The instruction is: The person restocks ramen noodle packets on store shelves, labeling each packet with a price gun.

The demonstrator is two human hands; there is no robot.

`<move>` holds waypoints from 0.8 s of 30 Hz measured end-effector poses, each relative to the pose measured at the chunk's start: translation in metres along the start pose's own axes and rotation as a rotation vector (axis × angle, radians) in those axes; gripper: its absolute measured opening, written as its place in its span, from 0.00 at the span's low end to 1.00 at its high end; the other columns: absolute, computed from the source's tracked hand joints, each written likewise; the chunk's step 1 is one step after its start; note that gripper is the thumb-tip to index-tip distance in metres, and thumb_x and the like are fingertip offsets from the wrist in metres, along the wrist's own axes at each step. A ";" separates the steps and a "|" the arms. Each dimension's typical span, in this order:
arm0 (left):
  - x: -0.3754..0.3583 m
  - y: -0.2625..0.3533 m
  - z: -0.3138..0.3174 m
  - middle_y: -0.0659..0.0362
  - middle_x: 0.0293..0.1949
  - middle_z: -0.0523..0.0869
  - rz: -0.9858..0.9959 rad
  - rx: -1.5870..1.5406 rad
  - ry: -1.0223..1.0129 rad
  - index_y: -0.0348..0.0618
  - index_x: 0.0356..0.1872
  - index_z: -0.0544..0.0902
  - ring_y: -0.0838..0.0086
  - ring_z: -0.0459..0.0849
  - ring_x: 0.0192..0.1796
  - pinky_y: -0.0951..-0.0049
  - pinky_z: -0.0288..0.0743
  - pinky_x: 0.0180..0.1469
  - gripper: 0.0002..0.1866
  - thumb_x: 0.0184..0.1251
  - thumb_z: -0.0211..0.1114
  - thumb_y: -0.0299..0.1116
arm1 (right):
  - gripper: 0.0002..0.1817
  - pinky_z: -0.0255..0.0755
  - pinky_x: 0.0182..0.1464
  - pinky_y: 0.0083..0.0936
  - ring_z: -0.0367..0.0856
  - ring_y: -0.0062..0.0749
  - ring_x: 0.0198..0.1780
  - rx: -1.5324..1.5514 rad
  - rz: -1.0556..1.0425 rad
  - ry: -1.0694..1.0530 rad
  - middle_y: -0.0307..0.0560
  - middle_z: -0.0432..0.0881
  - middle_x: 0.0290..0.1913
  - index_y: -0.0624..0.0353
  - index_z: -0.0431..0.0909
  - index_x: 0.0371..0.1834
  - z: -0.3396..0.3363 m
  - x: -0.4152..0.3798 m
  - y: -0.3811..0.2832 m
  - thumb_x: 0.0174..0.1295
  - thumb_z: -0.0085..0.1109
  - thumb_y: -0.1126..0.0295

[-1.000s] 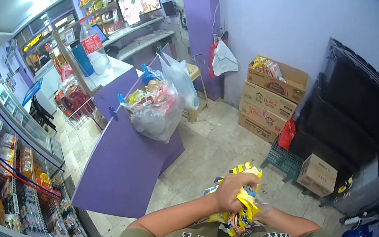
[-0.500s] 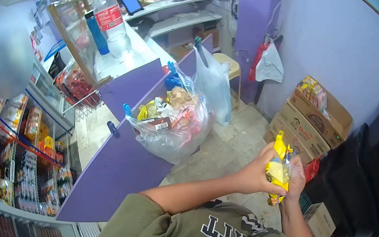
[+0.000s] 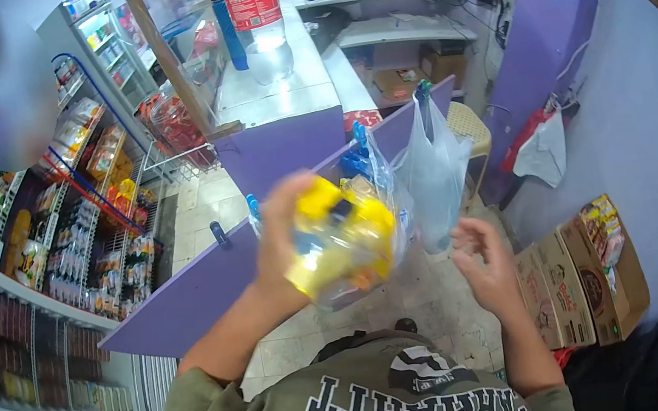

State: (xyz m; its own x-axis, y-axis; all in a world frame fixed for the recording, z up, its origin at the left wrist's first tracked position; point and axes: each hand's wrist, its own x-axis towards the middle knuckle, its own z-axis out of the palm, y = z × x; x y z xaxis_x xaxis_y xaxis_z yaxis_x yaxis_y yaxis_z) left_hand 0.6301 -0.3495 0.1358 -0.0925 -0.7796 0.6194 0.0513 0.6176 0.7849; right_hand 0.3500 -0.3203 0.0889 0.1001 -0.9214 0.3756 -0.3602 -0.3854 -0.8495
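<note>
In my left hand (image 3: 278, 252) is a yellow and clear plastic wrapper (image 3: 344, 233), smeared by motion and crumpled open in shape. It overlaps the clear plastic bag (image 3: 398, 194) hung by blue clips on the purple panel (image 3: 196, 291), hiding most of that bag and its contents. My right hand (image 3: 485, 267) is apart from the wrapper, its fingers loosely bent and holding nothing. Just beyond those fingertips hangs a whitish, tied-up plastic bag (image 3: 436, 175).
Cardboard boxes (image 3: 562, 289) with packets stand at the right wall. Behind the panel, a counter (image 3: 274, 102) bears a large Coca-Cola bottle (image 3: 258, 27) and a blue bottle (image 3: 230, 36). Stocked shelves (image 3: 84, 236) line the left. A beige stool (image 3: 467, 128) stands behind the whitish bag.
My left hand has carried the yellow wrapper leftward, from beside the boxes to before the clear bag. My right hand has let go of it. The view has turned right.
</note>
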 end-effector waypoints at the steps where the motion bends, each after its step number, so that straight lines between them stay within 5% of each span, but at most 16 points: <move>1: 0.011 0.000 -0.009 0.55 0.47 0.77 0.034 0.139 0.026 0.43 0.62 0.64 0.67 0.78 0.52 0.67 0.71 0.57 0.40 0.48 0.77 0.34 | 0.27 0.70 0.50 0.28 0.78 0.36 0.49 -0.038 -0.013 -0.093 0.52 0.75 0.57 0.59 0.67 0.60 0.003 0.018 0.005 0.54 0.56 0.76; 3: 0.032 0.006 -0.021 0.53 0.52 0.74 0.078 0.434 0.044 0.39 0.66 0.59 0.66 0.76 0.55 0.67 0.70 0.59 0.44 0.49 0.76 0.32 | 0.27 0.72 0.49 0.29 0.79 0.38 0.48 -0.154 -0.299 -0.216 0.52 0.74 0.59 0.59 0.69 0.60 0.010 0.056 0.010 0.52 0.55 0.77; 5: 0.049 -0.004 -0.024 0.53 0.50 0.76 0.231 0.859 0.124 0.39 0.59 0.70 0.64 0.76 0.54 0.64 0.67 0.59 0.33 0.54 0.72 0.40 | 0.27 0.74 0.48 0.30 0.79 0.41 0.48 -0.232 -0.539 -0.318 0.52 0.74 0.59 0.59 0.70 0.59 0.016 0.095 0.010 0.51 0.55 0.78; 7: 0.068 -0.014 -0.013 0.54 0.48 0.77 0.380 1.090 0.144 0.48 0.58 0.73 0.60 0.71 0.53 0.61 0.59 0.57 0.34 0.45 0.74 0.39 | 0.28 0.74 0.48 0.32 0.78 0.43 0.47 -0.268 -0.714 -0.392 0.52 0.74 0.58 0.59 0.70 0.59 0.023 0.124 0.012 0.50 0.55 0.78; 9: 0.082 -0.031 0.002 0.56 0.47 0.77 0.323 1.190 0.131 0.51 0.54 0.76 0.61 0.71 0.53 0.59 0.57 0.57 0.31 0.44 0.74 0.39 | 0.24 0.74 0.45 0.34 0.78 0.41 0.44 -0.383 -0.749 -0.542 0.49 0.75 0.53 0.58 0.73 0.53 0.027 0.148 0.023 0.49 0.56 0.78; 17: 0.094 -0.070 0.035 0.52 0.48 0.80 -0.191 1.041 -0.326 0.45 0.57 0.73 0.57 0.76 0.54 0.62 0.69 0.57 0.32 0.44 0.69 0.24 | 0.10 0.72 0.37 0.32 0.75 0.38 0.36 -0.330 -0.866 -0.541 0.44 0.74 0.39 0.58 0.73 0.34 0.017 0.172 0.060 0.47 0.58 0.76; 22: 0.103 -0.068 0.036 0.51 0.45 0.80 -0.323 1.049 -0.626 0.43 0.56 0.73 0.57 0.77 0.51 0.62 0.70 0.55 0.32 0.41 0.66 0.21 | 0.11 0.72 0.34 0.31 0.76 0.38 0.32 -0.112 -0.869 -0.369 0.45 0.76 0.39 0.60 0.73 0.36 0.022 0.167 0.076 0.46 0.58 0.78; 24: 0.101 -0.071 0.039 0.52 0.46 0.80 -0.204 1.093 -0.670 0.42 0.54 0.74 0.59 0.75 0.53 0.62 0.68 0.56 0.32 0.40 0.66 0.22 | 0.12 0.72 0.34 0.31 0.76 0.38 0.32 -0.082 -0.867 -0.329 0.45 0.76 0.40 0.60 0.74 0.37 0.025 0.162 0.083 0.46 0.58 0.78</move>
State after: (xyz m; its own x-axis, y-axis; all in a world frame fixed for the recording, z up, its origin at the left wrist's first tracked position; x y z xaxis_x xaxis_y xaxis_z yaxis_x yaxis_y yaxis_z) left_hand 0.5783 -0.4679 0.1413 -0.4949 -0.8615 0.1132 -0.8262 0.5069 0.2457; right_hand 0.3598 -0.5026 0.0696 0.6184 -0.2857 0.7321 -0.1000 -0.9526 -0.2874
